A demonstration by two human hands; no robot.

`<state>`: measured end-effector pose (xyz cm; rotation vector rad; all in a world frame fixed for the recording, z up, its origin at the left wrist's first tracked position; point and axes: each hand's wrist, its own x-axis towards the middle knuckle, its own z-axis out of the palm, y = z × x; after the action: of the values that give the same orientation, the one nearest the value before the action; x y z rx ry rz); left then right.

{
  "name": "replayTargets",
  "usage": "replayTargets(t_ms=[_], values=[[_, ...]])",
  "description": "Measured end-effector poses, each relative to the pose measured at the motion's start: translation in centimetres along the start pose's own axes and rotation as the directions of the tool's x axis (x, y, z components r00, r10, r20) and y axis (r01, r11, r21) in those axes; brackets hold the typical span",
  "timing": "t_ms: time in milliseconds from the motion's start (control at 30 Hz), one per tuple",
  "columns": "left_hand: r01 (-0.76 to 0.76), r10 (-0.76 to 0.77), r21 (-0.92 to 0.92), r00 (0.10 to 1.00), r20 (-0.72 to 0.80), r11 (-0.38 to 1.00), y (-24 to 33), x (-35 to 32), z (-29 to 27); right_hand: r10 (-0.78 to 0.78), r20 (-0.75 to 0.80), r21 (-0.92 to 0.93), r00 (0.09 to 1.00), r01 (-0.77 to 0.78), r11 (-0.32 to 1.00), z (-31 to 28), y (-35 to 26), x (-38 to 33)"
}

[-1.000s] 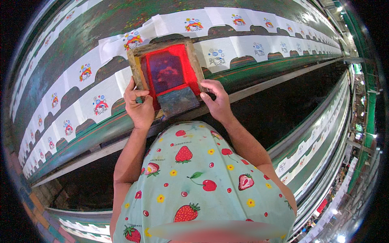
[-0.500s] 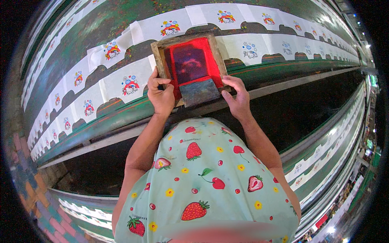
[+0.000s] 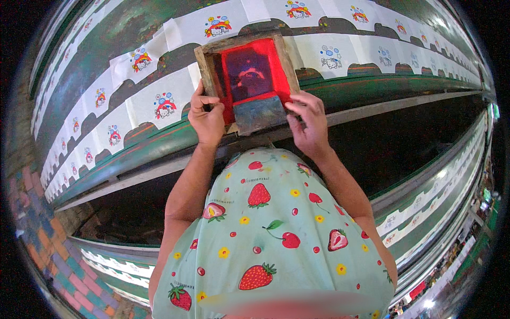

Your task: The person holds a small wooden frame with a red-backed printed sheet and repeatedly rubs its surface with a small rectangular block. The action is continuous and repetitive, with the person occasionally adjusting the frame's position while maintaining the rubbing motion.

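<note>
A wooden screen-printing frame (image 3: 204, 69) lies over the row of white printed pieces, with red ink and a dark mesh window (image 3: 248, 77) inside it. Against its near side leans a grey squeegee blade (image 3: 260, 115), tilted within the frame. My left hand (image 3: 208, 119) grips the frame's near left corner, fingers curled and thumb pressed in. At the near right corner is my right hand (image 3: 309, 123), fingers bent and apart, their tips close to the squeegee's right end. Whether those tips touch the frame or the squeegee I cannot tell.
White cut pieces with coloured cartoon prints (image 3: 165, 109) line the long green table (image 3: 175, 135) in rows. Right of the frame, prints (image 3: 331, 58) show only blue and dark lines. A pale rail (image 3: 366, 112) edges the table. More print-covered tables (image 3: 419, 212) stand behind me.
My right hand has let go of the frame's right corner and shifted slightly inward toward the squeegee. My left hand keeps its grip. The whole view has shifted slightly.
</note>
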<state>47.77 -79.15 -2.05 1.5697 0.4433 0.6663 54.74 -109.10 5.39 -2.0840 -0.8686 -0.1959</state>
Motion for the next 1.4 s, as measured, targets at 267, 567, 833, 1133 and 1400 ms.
replayTargets(t_ms=[267,567,833,1133,1400], values=[[-0.019,0.019,0.044,1.0,0.004,0.999,0.2,-0.2,-0.1,-0.208,0.362,-0.217,0.909,0.299,0.929,2.1,-3.3,2.9],[-0.12,0.124,0.102,0.992,-0.035,0.988,-0.2,-0.5,0.7,-0.155,0.697,-0.089,0.7,0.298,0.95,-0.4,-3.5,10.7],[-0.131,0.14,0.146,0.989,-0.054,0.981,0.6,-0.5,1.4,-0.105,0.615,-0.171,0.781,0.263,0.95,2.9,-0.1,19.8],[-0.153,0.163,0.229,0.986,-0.023,0.961,1.4,-0.3,1.2,-0.126,0.517,-0.27,0.847,0.301,0.915,4.4,0.2,14.8],[-0.144,0.151,0.2,0.988,-0.023,0.969,1.3,-0.2,1.0,-0.11,0.522,-0.252,0.846,0.276,0.928,2.8,-4.6,7.2]])
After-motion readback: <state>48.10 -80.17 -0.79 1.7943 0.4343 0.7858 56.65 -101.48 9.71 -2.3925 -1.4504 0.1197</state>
